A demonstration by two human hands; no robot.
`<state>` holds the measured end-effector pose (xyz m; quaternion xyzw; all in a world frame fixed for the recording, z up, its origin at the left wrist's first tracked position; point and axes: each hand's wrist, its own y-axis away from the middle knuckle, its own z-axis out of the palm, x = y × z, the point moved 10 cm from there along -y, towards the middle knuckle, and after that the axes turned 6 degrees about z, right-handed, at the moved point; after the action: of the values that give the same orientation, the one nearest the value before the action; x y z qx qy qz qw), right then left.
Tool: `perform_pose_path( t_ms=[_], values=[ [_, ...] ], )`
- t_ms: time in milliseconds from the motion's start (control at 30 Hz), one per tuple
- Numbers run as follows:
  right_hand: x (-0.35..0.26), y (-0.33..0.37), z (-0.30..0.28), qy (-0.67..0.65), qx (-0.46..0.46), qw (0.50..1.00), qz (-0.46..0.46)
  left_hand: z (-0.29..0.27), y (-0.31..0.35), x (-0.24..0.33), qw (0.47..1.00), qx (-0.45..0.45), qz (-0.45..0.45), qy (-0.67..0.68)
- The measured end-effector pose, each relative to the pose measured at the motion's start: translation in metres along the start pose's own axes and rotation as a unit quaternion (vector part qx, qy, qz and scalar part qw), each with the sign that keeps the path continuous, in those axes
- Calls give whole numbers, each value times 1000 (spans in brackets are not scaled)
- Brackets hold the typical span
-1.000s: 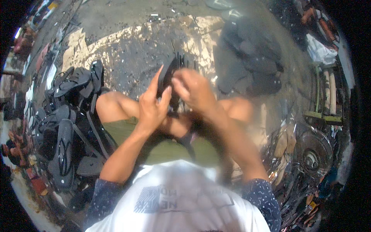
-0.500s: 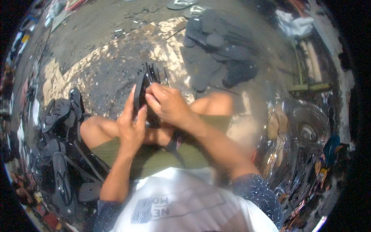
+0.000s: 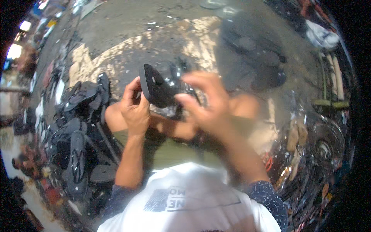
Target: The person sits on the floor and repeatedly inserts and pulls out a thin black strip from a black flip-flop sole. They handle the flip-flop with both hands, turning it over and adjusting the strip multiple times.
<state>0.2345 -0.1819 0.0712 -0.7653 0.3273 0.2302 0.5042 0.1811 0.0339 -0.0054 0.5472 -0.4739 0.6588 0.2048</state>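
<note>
My left hand (image 3: 135, 110) is closed on the near-left edge of a black flip-flop sole (image 3: 156, 87), thumb on one side and fingers behind. The sole is tilted, its flat face toward the right, and a small pale spot shows on it. Just right of the sole is my right hand (image 3: 206, 98), blurred, its thumb and fingers apart with nothing plainly held. Beyond and between its fingers are dark, shiny strips (image 3: 179, 69), too smeared to make out fully.
Black flip-flops and straps (image 3: 77, 150) are heaped at my left. More dark soles (image 3: 251, 54) lie on the floor at the far right. A round fan (image 3: 326, 145) stands at the right, beside tan soles (image 3: 297, 135). A white cloth (image 3: 320, 34) is at the far right.
My right hand has come away from the sole toward the right, its fingers spreading. The sole has turned from edge-on to show its face. The whole view has shifted.
</note>
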Motion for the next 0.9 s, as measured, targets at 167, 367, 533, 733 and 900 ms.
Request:
perform_pose_path(
  t_ms=[167, 367, 533, 733, 900],
  values=[
    [60, 119, 116, -576, -175, 608, 517, -1, 17, -9, 995, 98, -25, 14],
    [125, 115, 100, -478, -62, 686, 545, -17, 18, -4, 989, 2, -27, -146],
    [108, 113, 99, -439, -152, 707, 533, 50, 8, 26, 957, -261, 21, -128],
    [105, 117, 102, -568, -95, 619, 533, 39, 22, 7, 968, -185, -82, 150],
    [103, 114, 101, -536, -115, 632, 547, 46, 20, 39, 944, -321, 15, 75]
  ],
)
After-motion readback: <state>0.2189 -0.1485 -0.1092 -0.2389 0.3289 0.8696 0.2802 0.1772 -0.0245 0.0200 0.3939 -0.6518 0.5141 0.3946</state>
